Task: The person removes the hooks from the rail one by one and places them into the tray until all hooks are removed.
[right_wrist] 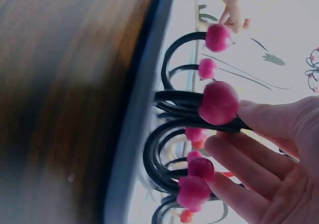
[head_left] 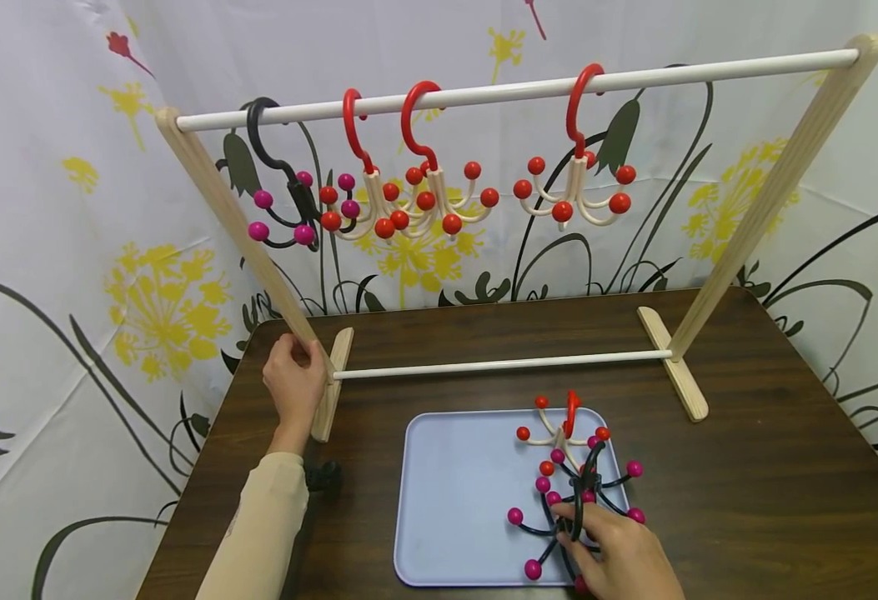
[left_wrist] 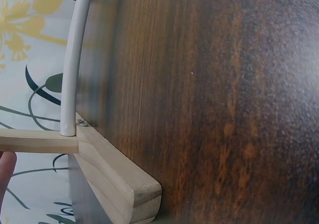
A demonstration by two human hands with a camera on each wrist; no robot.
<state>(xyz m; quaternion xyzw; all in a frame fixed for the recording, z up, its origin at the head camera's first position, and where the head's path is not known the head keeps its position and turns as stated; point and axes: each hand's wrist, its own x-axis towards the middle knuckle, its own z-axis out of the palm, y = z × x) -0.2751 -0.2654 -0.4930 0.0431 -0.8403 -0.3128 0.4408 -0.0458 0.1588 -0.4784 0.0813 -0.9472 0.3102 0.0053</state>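
My left hand (head_left: pixel 296 379) grips the lower left post (head_left: pixel 277 292) of a wooden hanging rack, just above its foot (left_wrist: pixel 117 174). In the left wrist view only one fingertip shows beside the post. Over the right part of a pale blue tray (head_left: pixel 446 500), my right hand (head_left: pixel 622 550) pinches the stem of a black multi-arm hook with magenta ball tips (head_left: pixel 533 569). In the right wrist view the thumb and fingers (right_wrist: pixel 269 117) close around that stem. Another black hook (head_left: pixel 634 469) lies right behind it, partly overlapped. A cream hook with red balls (head_left: pixel 572 417) sits at the tray's far right.
From the rack's white top rail (head_left: pixel 499 93) hang a black hook with magenta balls (head_left: pixel 299 200) at the left and three red-and-cream hooks (head_left: pixel 577 179). A lower rail (head_left: pixel 499 365) joins the rack's feet. A floral curtain (head_left: pixel 161 308) stands behind the dark wooden table (head_left: pixel 769 467).
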